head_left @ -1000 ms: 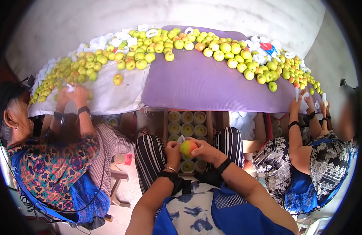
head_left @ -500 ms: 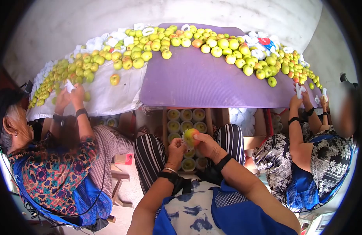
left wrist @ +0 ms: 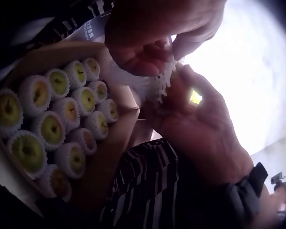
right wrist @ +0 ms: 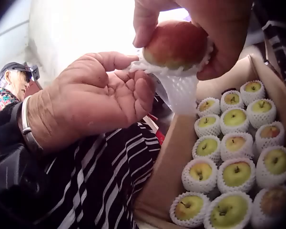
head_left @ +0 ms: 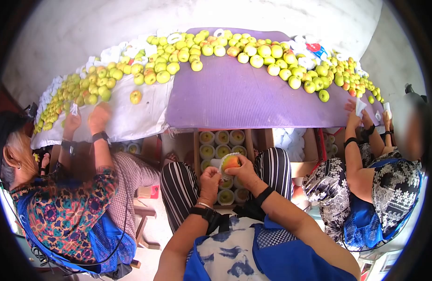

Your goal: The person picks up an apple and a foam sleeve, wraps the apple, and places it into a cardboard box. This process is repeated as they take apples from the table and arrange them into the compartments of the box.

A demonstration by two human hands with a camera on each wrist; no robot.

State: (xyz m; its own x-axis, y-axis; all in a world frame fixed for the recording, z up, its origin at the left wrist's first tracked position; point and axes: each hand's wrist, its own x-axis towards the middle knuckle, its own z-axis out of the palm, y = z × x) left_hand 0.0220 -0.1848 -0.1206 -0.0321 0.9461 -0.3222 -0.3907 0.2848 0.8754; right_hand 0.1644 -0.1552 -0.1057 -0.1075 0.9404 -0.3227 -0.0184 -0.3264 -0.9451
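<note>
A red-and-green apple [right wrist: 175, 45] sits partway in a white foam net sleeve [right wrist: 178, 90], whose loose end hangs below it in the right wrist view. My right hand [head_left: 245, 173] grips the apple, thumb on one side and fingers on the other. With thumb and fingertips, my left hand [head_left: 210, 184] pinches the sleeve's scalloped rim beside the fruit. Both hands are over an open cardboard box [right wrist: 169, 164] between the knees. Rows of apples in foam sleeves [right wrist: 236, 172] stand in it, stems up.
Loose apples [head_left: 267, 51] are heaped along the back of the table, whose purple ribbed mat [head_left: 211, 96] ends ahead of the knees. A box of white foam sleeves [head_left: 291, 143] stands at the right. People with hands at the table sit at left and right.
The apple has turned in the right hand, showing more of its red side, and the foam sleeve now lies around part of it. The left hand keeps hold of the sleeve.
</note>
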